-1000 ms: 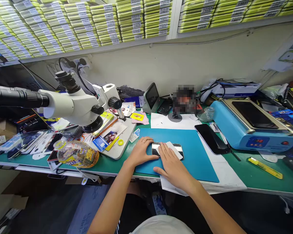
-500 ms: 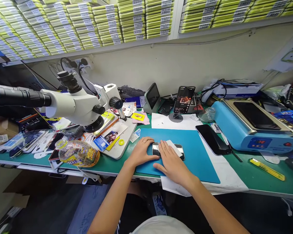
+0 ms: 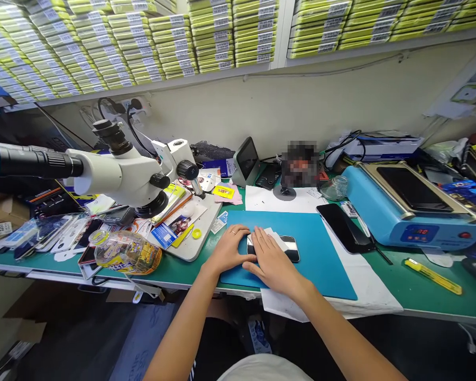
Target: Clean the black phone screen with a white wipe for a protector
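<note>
While the left hand (image 3: pixel 228 248) holds the phone's (image 3: pixel 291 248) left end between widely parted thumb and fingers, the right hand (image 3: pixel 270 260), fingers straight and together, lies flat on a white sheet (image 3: pixel 277 239) atop the phone, which rests on the blue mat (image 3: pixel 321 264) at the tabletop's (image 3: pixel 416 290) near side.

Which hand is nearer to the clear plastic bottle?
Left. The left hand, at the phone on the mat, is right of the bottle; the right hand, on the white wipe, is farther right.
</note>
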